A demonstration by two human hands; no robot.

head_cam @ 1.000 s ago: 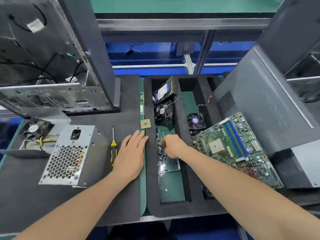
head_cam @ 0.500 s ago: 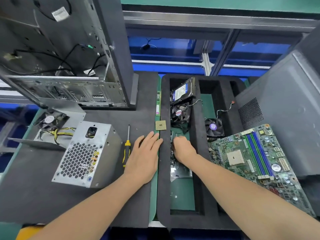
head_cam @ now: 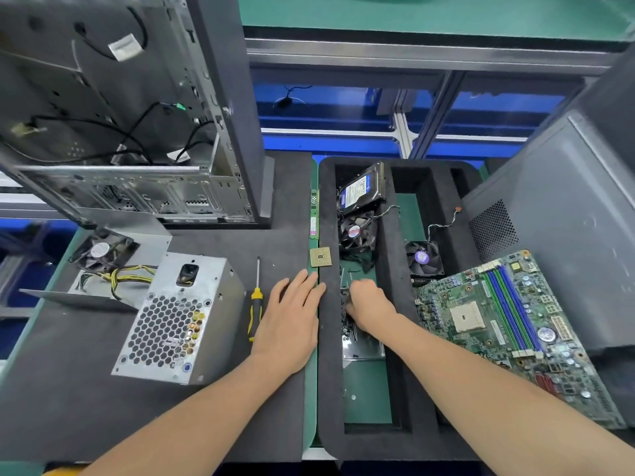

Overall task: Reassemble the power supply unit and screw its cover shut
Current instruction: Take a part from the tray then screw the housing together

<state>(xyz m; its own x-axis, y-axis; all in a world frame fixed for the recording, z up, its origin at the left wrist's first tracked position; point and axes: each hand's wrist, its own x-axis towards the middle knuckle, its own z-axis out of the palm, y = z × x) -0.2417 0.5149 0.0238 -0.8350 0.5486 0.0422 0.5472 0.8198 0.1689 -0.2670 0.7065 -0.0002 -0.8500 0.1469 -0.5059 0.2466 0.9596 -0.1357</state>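
Right grip point(head_cam: 369, 305): reaching down into the long compartment at centre frame of the black foam tray point(head_cam: 329, 389), fingers curling over a scatter of small dark fasteners point(head_cam: 346, 326) lying on a shiny metal plate point(head_cam: 364, 350). The fingertips are hidden, so whether it is pinching anything cannot be told; it is probably sorting out cover screws. Left grip point(head_cam: 288, 321): lying flat and open on the dark mat point(head_cam: 68, 407), holding nothing, fingertips pointing at a loose processor chip point(head_cam: 320, 256), seemingly bracing the body during the reach. Power supply unit point(head_cam: 178, 317): sitting tilted at lower left of centre, honeycomb grille facing the camera, well apart from both grips and not yet being worked on. Its apparent other half, a metal shell with fan and yellow cables point(head_cam: 103, 269), is lying just beyond it at left, so reassembly is judged barely begun. Screwdriver point(head_cam: 256, 304): lying between the unit and the left grip, within easy reach for the fastening step. Also on the tabletop point(head_cam: 310, 407): an open computer case point(head_cam: 120, 132) at upper left, a hard drive point(head_cam: 360, 190) and two fans in the tray, a motherboard point(head_cam: 508, 321) at right.
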